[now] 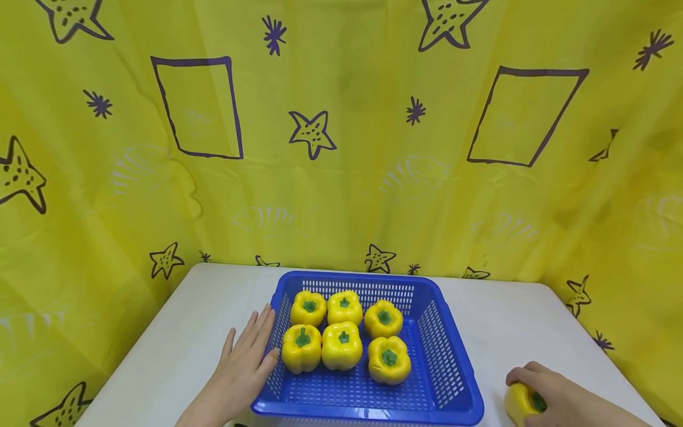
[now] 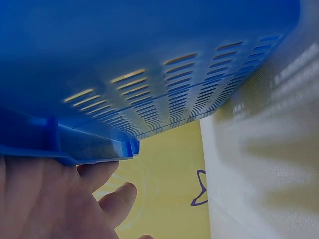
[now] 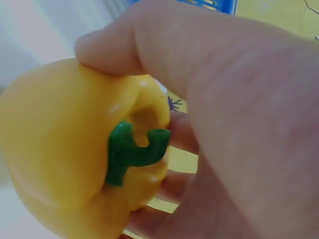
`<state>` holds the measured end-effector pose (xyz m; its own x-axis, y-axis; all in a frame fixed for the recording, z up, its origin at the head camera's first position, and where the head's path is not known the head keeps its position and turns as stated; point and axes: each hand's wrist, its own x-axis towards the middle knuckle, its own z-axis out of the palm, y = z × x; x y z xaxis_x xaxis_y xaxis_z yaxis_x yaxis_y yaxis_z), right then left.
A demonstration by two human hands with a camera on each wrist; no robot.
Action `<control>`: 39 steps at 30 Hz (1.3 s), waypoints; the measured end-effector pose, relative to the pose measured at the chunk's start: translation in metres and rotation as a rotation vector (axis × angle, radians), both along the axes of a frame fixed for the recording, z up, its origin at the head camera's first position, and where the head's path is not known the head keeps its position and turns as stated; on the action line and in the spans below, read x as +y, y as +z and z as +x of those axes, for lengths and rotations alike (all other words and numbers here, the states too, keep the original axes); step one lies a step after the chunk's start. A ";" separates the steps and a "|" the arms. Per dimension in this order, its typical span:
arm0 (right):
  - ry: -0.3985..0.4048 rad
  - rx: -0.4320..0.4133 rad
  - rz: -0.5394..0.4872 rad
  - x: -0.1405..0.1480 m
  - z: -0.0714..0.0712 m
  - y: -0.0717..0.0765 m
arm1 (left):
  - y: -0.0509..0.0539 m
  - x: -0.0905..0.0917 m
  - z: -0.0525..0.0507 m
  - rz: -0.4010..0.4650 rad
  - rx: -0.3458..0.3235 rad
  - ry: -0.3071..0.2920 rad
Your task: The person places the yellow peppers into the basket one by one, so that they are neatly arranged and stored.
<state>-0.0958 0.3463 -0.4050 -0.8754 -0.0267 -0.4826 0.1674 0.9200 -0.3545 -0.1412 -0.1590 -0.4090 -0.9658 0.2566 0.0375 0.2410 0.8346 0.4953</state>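
My right hand (image 1: 557, 394) grips a yellow bell pepper (image 1: 519, 404) to the right of the blue basket (image 1: 368, 414). In the right wrist view the thumb lies across the top of this pepper (image 3: 55, 134), fingers curl round its far side, and its green stem faces the palm. My left hand (image 1: 240, 367) rests with straight fingers along the basket's left rim. Seen from the left wrist, fingers (image 2: 117, 204) lie under the rim beside the slotted wall (image 2: 164, 89). Several yellow bell peppers (image 1: 341, 346) stand in the basket, stems up, towards its left and middle.
A white table (image 1: 155, 356) carries the basket. Behind it and at both sides hangs a yellow curtain (image 1: 352, 196) with dark stars and frames drawn on it. Bare basket floor (image 1: 421, 356) shows on the right inside.
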 end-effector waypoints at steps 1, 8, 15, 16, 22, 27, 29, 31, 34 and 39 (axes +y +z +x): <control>-0.002 0.007 -0.006 -0.001 -0.001 0.000 | 0.000 0.000 0.000 -0.001 0.000 0.001; -0.001 0.042 -0.008 -0.008 -0.004 0.008 | 0.001 0.001 0.002 0.010 0.004 -0.001; 0.175 0.207 0.027 -0.002 -0.008 0.028 | 0.001 0.000 0.002 0.011 0.011 0.001; 0.210 0.249 0.032 0.000 -0.009 0.030 | 0.001 0.000 0.002 0.014 0.015 0.000; 0.347 0.462 0.016 0.004 -0.011 0.043 | 0.000 0.000 0.001 0.011 0.005 -0.002; 0.386 0.595 0.003 -0.004 -0.016 0.056 | 0.000 0.000 0.001 0.005 0.008 0.000; 0.390 0.625 0.011 -0.009 -0.017 0.062 | 0.000 0.000 0.001 0.004 0.009 0.001; 0.388 0.639 0.022 -0.014 -0.020 0.068 | 0.001 -0.001 0.001 0.008 0.013 0.000; 0.393 0.640 0.039 -0.020 -0.024 0.076 | 0.001 0.000 0.002 0.008 0.013 0.002; 0.416 0.632 0.041 -0.030 -0.030 0.086 | 0.000 0.000 0.001 0.004 0.005 0.004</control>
